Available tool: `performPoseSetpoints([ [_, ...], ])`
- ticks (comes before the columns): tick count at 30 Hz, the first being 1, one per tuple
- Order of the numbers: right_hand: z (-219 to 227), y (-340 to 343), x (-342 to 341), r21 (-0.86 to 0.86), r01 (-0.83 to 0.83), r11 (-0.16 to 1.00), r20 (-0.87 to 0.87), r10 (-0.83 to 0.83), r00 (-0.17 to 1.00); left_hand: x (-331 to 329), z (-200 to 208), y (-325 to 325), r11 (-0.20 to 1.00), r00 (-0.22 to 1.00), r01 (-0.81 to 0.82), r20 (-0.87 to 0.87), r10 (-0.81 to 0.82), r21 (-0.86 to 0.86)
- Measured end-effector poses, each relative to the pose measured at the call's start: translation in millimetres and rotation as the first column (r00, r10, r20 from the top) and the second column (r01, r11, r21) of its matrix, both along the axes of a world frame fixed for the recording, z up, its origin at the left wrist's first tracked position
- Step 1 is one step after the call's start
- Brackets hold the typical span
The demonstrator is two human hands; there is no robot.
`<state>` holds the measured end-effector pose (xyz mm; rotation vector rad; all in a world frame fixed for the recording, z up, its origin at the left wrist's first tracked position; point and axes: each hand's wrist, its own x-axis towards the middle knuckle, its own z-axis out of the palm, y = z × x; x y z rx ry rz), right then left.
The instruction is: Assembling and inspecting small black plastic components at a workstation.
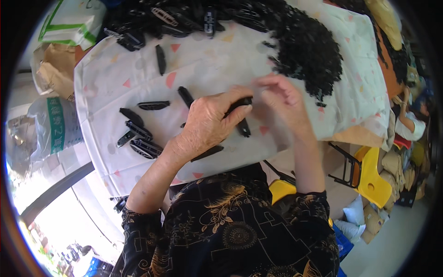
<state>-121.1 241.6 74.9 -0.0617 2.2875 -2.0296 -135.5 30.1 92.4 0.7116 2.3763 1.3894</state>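
My left hand (pixel 207 113) is closed around a long, narrow black plastic part (pixel 239 103), its near end hidden in the fingers. Just right of it, my right hand (pixel 285 99) hovers with loosely curled fingers and the thumb apart; it is slightly blurred, and I see nothing in it. Beneath the left hand lie other dark parts, among them one long black part (pixel 185 96) and another black piece (pixel 243 129). To the left, several similar slotted black parts (pixel 146 148) are scattered, with a single slim part (pixel 160 60) farther back.
A patterned white cloth (pixel 203 60) covers the table. At the far right sits a heap of small black pieces (pixel 307 51), and more long parts (pixel 210 22) line the back. Bags (pixel 55 120) stand left; a yellow chair (pixel 374 180) and a person (pixel 410 122) are right.
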Motion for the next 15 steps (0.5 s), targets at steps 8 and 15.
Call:
performPoseSetpoints([
  [8, -3.0, 27.4, -59.6, 0.914, 0.383, 0.134, -0.403, 0.206, 0.892, -62.0, -15.4, -62.4, 0.85, 0.823, -0.463, -0.479, 0.305, -0.253],
  [15, -6.3, 23.3, -69.7, 0.929, 0.366, 0.054, -0.367, 0.26, 0.893, -94.1, -36.5, -88.1, 0.748, 0.848, -0.513, -0.384, 0.366, -0.421],
])
